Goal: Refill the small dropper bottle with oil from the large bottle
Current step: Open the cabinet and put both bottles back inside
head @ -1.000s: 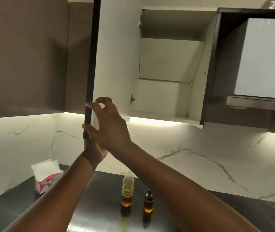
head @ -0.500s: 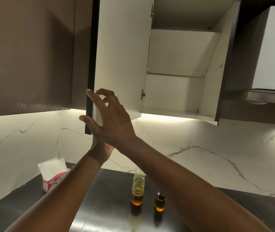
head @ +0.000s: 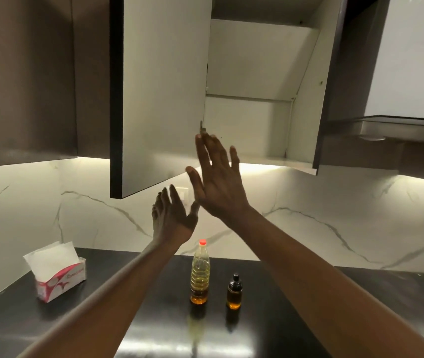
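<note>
Dark surface point(head: 360, 306) carries large bottle point(head: 200, 275), dropper bottle point(head: 234, 293) just beside. Left hand point(head: 172, 218), right hand point(head: 218, 182) raised, fingers spread, seemingly clear of cabinet door point(head: 161, 86).

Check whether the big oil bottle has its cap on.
Capped: the large oil bottle stands upright on the counter with its red cap in place.

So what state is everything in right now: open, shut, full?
Cupboard door: open.
Large bottle: upright, red cap on, oil inside.
Dropper bottle: upright, capped.
Tissue box: tissue sticking out.
Left hand: open, holding nothing.
Right hand: open, holding nothing.
</note>
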Demonstrator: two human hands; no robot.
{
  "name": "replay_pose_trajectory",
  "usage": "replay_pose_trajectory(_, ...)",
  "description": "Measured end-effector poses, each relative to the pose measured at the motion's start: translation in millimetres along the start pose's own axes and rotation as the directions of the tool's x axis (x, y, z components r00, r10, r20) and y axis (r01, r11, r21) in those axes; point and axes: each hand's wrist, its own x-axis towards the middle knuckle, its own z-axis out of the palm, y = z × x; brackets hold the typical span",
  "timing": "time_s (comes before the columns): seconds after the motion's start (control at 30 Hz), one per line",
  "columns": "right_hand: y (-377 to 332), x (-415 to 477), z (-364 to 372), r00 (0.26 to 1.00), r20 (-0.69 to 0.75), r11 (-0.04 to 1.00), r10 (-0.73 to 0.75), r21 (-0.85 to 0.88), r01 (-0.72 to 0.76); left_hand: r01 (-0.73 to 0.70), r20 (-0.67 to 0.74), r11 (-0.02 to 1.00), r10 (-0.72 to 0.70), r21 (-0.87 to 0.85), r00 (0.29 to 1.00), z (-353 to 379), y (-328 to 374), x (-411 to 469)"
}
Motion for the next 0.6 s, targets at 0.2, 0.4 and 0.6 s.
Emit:
replay_pose_trajectory(0.2, 52, -56, 36, 0.974, 0.125, 0.978, 0.190, -0.109, -0.176, -0.285, -0.046, 0.945, 0.295, 0.158, 0.954, 35, -19, 2)
replay_pose_trajectory(0.4, 97, -110, 80, 0.923, 0.252, 0.956, 0.289, -0.120, -0.267, -0.325, 0.072, 0.927, 0.317, 0.186, 0.946, 101, -41, 5)
replay_pose_trajectory(0.6, 141, -166, 138, 0.849, 0.393, 0.936, 0.353, -0.146, -0.322, -0.302, 0.137, 0.930, 0.278, 0.211, 0.951, 166, -64, 12)
